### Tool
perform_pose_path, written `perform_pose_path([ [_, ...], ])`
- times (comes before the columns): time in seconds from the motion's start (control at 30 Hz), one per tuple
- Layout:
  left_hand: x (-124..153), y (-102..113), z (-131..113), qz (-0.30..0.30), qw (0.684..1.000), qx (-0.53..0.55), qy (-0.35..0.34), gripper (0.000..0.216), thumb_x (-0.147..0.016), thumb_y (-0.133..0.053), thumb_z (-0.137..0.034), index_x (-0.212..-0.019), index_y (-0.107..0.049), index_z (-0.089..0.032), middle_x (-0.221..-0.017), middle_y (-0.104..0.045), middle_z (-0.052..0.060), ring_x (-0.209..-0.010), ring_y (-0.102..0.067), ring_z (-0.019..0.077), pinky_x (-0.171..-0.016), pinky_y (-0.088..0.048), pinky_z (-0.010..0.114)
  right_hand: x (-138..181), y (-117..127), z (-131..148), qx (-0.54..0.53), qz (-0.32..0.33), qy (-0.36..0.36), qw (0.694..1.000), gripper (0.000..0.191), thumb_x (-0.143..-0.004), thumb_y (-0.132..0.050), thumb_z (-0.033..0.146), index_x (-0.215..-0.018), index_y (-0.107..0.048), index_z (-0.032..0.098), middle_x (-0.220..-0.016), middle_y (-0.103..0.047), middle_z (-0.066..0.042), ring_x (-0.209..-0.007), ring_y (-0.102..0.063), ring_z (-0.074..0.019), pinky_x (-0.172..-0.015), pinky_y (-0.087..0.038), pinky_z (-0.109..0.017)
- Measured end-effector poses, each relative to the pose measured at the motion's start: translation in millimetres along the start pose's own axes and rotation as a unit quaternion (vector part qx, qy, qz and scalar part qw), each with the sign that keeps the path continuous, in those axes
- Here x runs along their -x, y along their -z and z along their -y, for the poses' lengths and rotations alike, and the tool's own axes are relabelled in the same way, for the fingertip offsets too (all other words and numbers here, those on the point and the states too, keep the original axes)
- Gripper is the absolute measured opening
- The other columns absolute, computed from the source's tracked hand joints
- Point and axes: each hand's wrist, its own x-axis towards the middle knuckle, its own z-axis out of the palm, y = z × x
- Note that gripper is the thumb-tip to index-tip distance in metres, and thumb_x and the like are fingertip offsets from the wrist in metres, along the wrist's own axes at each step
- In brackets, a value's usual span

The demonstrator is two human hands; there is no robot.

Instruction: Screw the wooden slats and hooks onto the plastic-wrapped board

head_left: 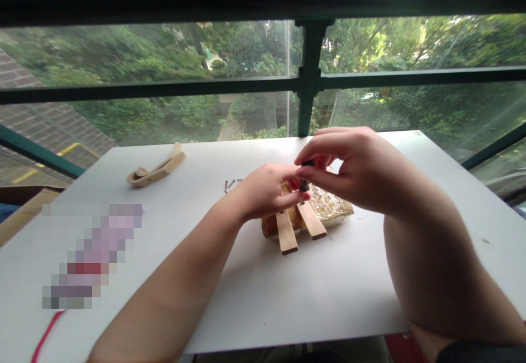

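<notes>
Small dark piece (304, 172) pinched at tips of both my hands, above wooden assembly (296, 222) at counter (255, 297) centre. Right hand (349, 168) closes fingers on it from above for fine control; left hand (265, 190) grips and steadies from below. What piece is: hidden by fingers. Plastic bag (335, 207) half covered. Screws (230, 183) just behind, within reach. Wooden part (156, 170) well apart, left. Blurred patch near left edge unreadable.
</notes>
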Motion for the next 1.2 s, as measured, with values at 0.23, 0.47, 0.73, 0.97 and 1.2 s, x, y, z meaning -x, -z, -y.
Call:
perform_pose_path([
  [0.23, -0.5, 0.0, 3.7, -0.002, 1.0, 0.006, -0.011, 0.011, -0.083, -0.067, -0.031, -0.086, -0.068, -0.02, -0.077, -0.066, -0.004, -0.07, -0.059, 0.011, -0.066, -0.044, 0.021, 1.6, -0.2, 0.4, 0.001, 0.0, -0.005, 1.0, 0.009, -0.083, -0.064, 0.023, -0.087, -0.072, 0.02, -0.078, -0.066, 0.0, -0.069, -0.058, -0.0115, -0.064, -0.044, -0.027],
  [0.47, -1.1, -0.8, 4.0, -0.008, 1.0, 0.008, -0.022, 0.012, -0.083, -0.068, -0.031, -0.084, -0.069, -0.02, -0.075, -0.067, -0.003, -0.069, -0.059, 0.0112, -0.065, -0.044, 0.02, 0.3, 0.0, -0.5, 0.022, -0.002, 0.01, 1.0, 0.011, -0.084, -0.064, 0.025, -0.088, -0.072, 0.02, -0.078, -0.065, 0.0, -0.069, -0.057, -0.0113, -0.064, -0.042, -0.026],
  [0.73, -0.8, 0.7, 3.5, 0.003, 1.0, 0.011, -0.014, 0.012, -0.084, -0.065, -0.03, -0.084, -0.069, -0.018, -0.076, -0.068, -0.002, -0.069, -0.06, 0.0107, -0.065, -0.044, 0.02, 4.0, 1.3, 0.4, 0.066, 0.018, 0.036, 0.997, 0.026, -0.082, -0.058, 0.02, -0.106, -0.069, 0.02, -0.087, -0.07, -0.002, -0.073, -0.062, -0.0136, -0.067, -0.044, -0.027],
  [0.97, 0.0, 0.5, 5.7, 0.016, 0.999, -0.031, -0.008, 0.018, -0.087, -0.062, -0.034, -0.091, -0.07, -0.019, -0.088, -0.072, 0.001, -0.079, -0.064, 0.015, -0.069, -0.045, 0.024, 3.6, -1.5, -1.6, 0.053, 0.032, 0.053, 0.997, 0.034, -0.081, -0.055, 0.013, -0.112, -0.066, 0.022, -0.09, -0.072, -0.001, -0.078, -0.065, -0.0153, -0.069, -0.044, -0.027],
  [1.2, -0.7, 0.8, 6.4, 0.026, 0.999, -0.036, -0.021, 0.019, -0.088, -0.06, -0.036, -0.091, -0.07, -0.02, -0.087, -0.071, 0.001, -0.078, -0.064, 0.0145, -0.069, -0.045, 0.023, 1.7, -2.3, -1.9, 0.047, 0.05, 0.037, 0.997, 0.021, -0.082, -0.057, 0.015, -0.1, -0.066, 0.021, -0.084, -0.068, 0.001, -0.074, -0.061, -0.013, -0.066, -0.041, -0.026],
])
